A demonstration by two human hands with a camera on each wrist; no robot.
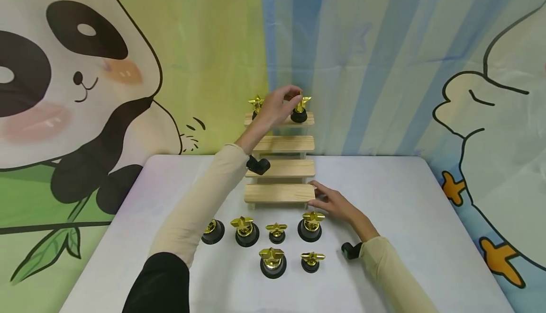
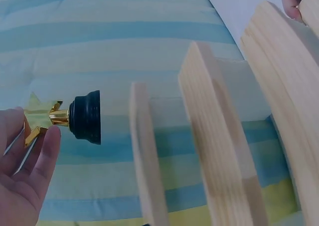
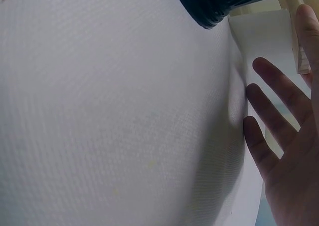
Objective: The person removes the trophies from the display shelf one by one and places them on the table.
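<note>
My left hand pinches a gold star trophy by its star, at the right end of the wooden tiered stand. In the left wrist view the trophy's black base is a small gap away from the top board. Another star trophy stands at the left of the top tier, partly behind my left hand. With fingers extended, my right hand rests at the right end of the lowest tier. In the right wrist view the fingers look nearly straight.
In front of the stand, several star trophies stand on the white table, among them one at the right, a nearer one and a small one. A printed cloth backdrop hangs behind the stand.
</note>
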